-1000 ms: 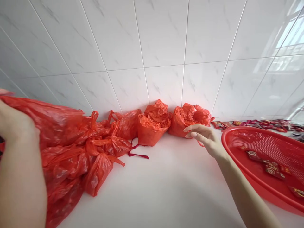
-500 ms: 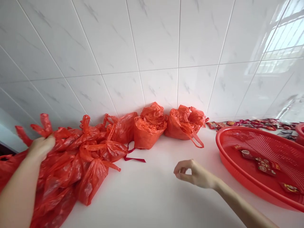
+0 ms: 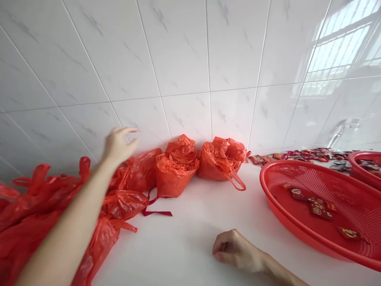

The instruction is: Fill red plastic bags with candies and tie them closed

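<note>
My left hand point(image 3: 119, 143) is raised over the back of the red plastic bags, thumb and fingers apart, with nothing in it. Below it and along my forearm lies a heap of knotted red plastic bags point(image 3: 98, 242). Just right of the heap, an upright red bag point(image 3: 175, 178) is stuffed with crumpled red plastic. Beside that stands another red bag point(image 3: 218, 163) with a handle loop hanging forward. My right hand point(image 3: 236, 250) is near the white tabletop point(image 3: 181, 250), fingers curled in towards the thumb, and no object shows in it.
A large red mesh basket point(image 3: 269, 198) with several small wrapped packets point(image 3: 320, 208) stands at the right. Behind it, more small packets point(image 3: 312, 155) lie along the tiled wall point(image 3: 184, 59). A second red basket point(image 3: 354, 165) is at the right edge. A dark red ribbon point(image 3: 159, 213) lies near the bags.
My left hand has let go of a bag handle on the heap and moved right and up. My right hand has come slightly nearer and its fingers have curled closer. The view has shifted.
</note>
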Tool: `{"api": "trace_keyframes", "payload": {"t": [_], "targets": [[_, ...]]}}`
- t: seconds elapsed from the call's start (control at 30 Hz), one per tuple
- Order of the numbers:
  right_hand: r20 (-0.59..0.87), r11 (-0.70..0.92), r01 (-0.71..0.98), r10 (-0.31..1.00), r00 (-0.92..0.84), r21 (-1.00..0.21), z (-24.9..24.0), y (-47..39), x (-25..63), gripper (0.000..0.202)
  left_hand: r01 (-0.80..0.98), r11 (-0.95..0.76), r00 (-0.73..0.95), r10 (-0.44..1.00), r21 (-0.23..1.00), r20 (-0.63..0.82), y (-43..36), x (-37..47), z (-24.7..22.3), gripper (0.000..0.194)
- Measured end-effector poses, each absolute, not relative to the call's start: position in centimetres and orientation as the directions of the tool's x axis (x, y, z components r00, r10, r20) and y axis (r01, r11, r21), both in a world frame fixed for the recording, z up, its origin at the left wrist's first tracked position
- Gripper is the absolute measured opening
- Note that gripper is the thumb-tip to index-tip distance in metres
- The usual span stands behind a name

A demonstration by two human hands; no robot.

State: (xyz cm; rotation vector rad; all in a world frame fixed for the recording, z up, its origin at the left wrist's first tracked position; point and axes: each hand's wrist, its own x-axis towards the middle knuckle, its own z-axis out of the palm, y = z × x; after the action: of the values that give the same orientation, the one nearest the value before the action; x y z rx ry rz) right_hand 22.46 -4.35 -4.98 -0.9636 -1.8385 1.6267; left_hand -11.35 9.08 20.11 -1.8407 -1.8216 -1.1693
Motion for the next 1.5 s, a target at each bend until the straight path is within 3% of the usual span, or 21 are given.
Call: {"api": "trace_keyframes", "payload": {"t": [0.17,0.37,0.53,0.7,0.8,1.13,1.5], "targets": [[-0.071,0.023,0.147,0.792,-0.606,-0.989,-5.6,-4.3,22.5,0.013,0.817,-0.502,0.324,0.806,0.283,0.496,15.4,3.3,16.8,0.026],[-0.065,0.086,0.214,0.789,-0.61,-0.973,-6.7,-4.4,23.0,0.019,0.792,-0.578,0.505,0.801,0.199,0.321,19.6,14.8,13.2,0.022],[-0.144,0.037,0.273,0.777,-0.612,-0.961,-6.7,-4.4,23.3,0.018,0.864,-0.489,0.456,0.86,0.115,0.229,21.0,17.6,11.7,0.028],[-0.154,0.017,0.268,0.784,-0.602,-0.963,-5.3,-4.6,23.2,0.017,0.892,-0.427,0.381,0.887,0.148,0.262,22.1,16.1,12.6,0.023],[-0.166,-0.012,0.26,0.799,-0.579,-0.966,-4.5,-4.8,23.1,0.021,0.885,-0.415,0.333,0.881,0.211,0.337,22.6,14.9,13.6,0.015],[-0.085,0.09,0.238,0.768,-0.635,-0.967,-6.4,-4.2,23.0,0.022,0.739,-0.478,0.169,0.813,0.474,0.557,22.5,12.5,16.2,0.021],[-0.062,0.111,0.225,0.764,-0.642,-0.968,-6.8,-4.1,23.0,0.023,0.456,-0.505,-0.059,0.805,0.733,0.591,22.0,12.4,17.3,0.021]]}}
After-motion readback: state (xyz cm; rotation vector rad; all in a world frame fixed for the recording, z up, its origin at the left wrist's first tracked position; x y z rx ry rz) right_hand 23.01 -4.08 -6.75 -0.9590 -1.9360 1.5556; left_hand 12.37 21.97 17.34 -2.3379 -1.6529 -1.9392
